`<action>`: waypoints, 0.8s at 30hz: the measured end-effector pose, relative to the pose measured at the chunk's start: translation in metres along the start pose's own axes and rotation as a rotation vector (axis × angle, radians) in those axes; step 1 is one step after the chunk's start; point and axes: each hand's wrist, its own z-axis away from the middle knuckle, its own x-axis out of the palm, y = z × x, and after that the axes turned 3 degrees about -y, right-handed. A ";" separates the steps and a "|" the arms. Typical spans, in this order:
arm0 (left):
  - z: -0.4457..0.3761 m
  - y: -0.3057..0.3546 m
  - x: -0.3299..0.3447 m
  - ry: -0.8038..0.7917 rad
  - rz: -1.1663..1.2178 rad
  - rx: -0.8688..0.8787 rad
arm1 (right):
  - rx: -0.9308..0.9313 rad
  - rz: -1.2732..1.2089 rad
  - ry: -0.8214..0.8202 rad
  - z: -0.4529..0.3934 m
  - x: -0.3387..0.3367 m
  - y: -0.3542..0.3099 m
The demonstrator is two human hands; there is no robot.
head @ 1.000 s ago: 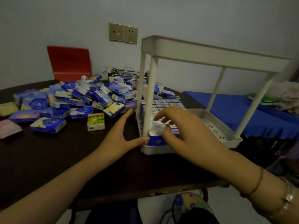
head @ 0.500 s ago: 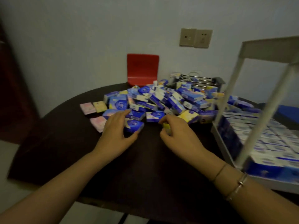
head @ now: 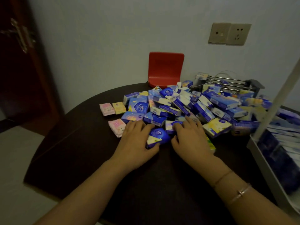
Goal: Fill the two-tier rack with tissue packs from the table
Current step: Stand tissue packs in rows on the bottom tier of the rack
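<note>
A heap of mostly blue tissue packs [head: 203,104] lies on the dark round table [head: 90,159]. My left hand [head: 138,143] grips a blue pack [head: 158,137] at the heap's near edge. Just to its right, my right hand [head: 190,138] lies over the heap with its fingers curled on a blue-and-white pack [head: 169,125]. A green-yellow pack [head: 211,144] shows under that hand's outer side. The white two-tier rack [head: 263,161] stands at the right edge. Its lower tier holds rows of blue packs [head: 285,137], and one post [head: 276,101] crosses the view.
Two pink packs [head: 106,108] [head: 117,126] and a yellow one [head: 119,108] lie left of the heap. A red chair back [head: 165,69] stands behind the table, a metal wire rack [head: 227,82] at the back right. A dark door [head: 21,62] is at the left.
The view swung left from the rack to the heap. Both hands left the rack's lower tier and moved onto the packs. The left hand took hold of a blue pack.
</note>
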 end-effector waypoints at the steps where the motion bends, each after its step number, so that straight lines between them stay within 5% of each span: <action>1: 0.001 0.000 0.000 0.006 0.001 -0.007 | -0.023 -0.023 0.031 0.002 -0.001 0.001; 13: 0.000 0.000 -0.012 0.112 0.659 -0.153 | -0.064 -0.273 -0.085 -0.006 0.001 0.016; 19: 0.004 0.000 -0.011 0.025 0.563 0.009 | -0.156 -0.690 0.008 0.006 -0.013 0.014; 24: 0.006 0.002 -0.008 -0.067 0.363 0.103 | -0.156 -0.843 -0.091 0.013 -0.016 0.006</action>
